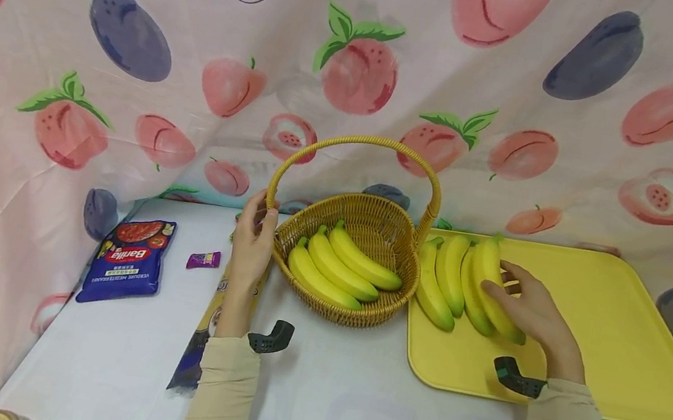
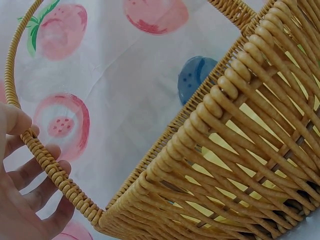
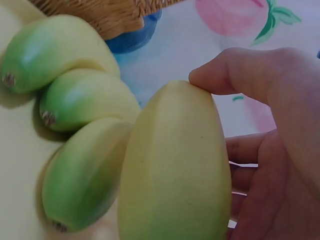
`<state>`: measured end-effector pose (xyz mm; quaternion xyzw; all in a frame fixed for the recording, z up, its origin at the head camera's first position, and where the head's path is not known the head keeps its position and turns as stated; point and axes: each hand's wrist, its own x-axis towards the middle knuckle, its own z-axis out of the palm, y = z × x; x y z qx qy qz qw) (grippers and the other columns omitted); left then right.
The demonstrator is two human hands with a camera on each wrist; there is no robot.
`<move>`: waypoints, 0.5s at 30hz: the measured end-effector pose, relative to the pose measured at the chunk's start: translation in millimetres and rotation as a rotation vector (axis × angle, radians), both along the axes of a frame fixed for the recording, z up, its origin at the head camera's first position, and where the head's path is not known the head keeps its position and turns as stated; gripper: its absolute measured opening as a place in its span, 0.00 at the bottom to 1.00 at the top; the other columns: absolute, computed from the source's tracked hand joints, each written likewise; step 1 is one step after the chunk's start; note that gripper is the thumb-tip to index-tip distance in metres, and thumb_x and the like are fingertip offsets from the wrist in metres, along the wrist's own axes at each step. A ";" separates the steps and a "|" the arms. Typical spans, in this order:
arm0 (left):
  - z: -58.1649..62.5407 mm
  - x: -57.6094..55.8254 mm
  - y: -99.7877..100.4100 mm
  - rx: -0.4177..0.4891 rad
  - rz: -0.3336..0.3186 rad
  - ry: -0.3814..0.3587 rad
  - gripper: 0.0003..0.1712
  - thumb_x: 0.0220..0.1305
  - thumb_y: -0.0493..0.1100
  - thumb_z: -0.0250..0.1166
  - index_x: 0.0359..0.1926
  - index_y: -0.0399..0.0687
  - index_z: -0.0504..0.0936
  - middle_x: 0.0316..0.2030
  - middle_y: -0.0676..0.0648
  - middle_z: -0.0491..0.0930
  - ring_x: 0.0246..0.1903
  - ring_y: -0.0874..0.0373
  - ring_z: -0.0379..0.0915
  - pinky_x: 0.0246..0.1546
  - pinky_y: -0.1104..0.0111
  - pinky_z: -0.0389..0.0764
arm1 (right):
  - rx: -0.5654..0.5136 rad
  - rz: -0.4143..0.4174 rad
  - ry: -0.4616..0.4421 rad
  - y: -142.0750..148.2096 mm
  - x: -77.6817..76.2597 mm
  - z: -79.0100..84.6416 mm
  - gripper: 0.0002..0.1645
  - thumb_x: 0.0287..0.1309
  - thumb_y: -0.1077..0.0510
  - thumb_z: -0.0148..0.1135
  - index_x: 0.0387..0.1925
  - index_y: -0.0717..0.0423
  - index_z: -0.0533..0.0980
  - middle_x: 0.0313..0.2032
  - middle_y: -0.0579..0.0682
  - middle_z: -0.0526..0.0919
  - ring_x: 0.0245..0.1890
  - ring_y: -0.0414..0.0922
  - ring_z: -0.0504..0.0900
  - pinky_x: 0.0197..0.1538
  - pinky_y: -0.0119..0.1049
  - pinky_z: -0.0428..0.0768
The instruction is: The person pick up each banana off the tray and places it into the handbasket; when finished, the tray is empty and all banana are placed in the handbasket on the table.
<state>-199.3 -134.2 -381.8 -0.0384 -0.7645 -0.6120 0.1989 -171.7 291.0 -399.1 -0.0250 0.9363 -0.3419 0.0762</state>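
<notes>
My left hand (image 1: 251, 248) holds the lower left end of the handle (image 1: 363, 141) of a wicker basket (image 1: 346, 316). In the left wrist view its thumb and fingers lie around the woven handle (image 2: 62, 182). Three yellow bananas (image 1: 344, 263) lie side by side inside the basket. At the right, my right hand (image 1: 537, 311) grips a banana (image 3: 175, 165) between thumb and fingers, over the left part of a yellow tray (image 1: 620, 336). Three more bananas (image 1: 436, 292) lie in a row on the tray, just left of the held one, with greenish tips in the right wrist view.
Left of the basket, a long packet (image 1: 199, 342) lies partly under my left forearm. Farther left are a small purple packet (image 1: 204, 259) and a blue Barilla pouch (image 1: 126, 261). A fruit-print cloth (image 1: 357, 81) hangs behind the white table (image 1: 345, 402).
</notes>
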 end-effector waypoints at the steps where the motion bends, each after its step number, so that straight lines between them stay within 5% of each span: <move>1: 1.1 0.5 0.1 0.005 -0.004 -0.004 0.23 0.71 0.40 0.50 0.65 0.43 0.66 0.55 0.37 0.73 0.59 0.47 0.67 0.63 0.52 0.68 | 0.002 0.006 0.008 -1.9 0.6 1.8 0.47 0.64 0.37 0.49 0.70 0.65 0.52 0.58 0.66 0.67 0.53 0.60 0.70 0.49 0.51 0.74; 15: -11.5 -6.1 -2.4 -0.019 0.017 0.025 0.23 0.71 0.45 0.51 0.65 0.50 0.67 0.54 0.43 0.74 0.58 0.53 0.68 0.62 0.55 0.69 | -0.022 0.105 0.112 -23.1 11.8 21.6 0.42 0.65 0.43 0.52 0.69 0.65 0.54 0.57 0.64 0.69 0.53 0.59 0.71 0.48 0.52 0.74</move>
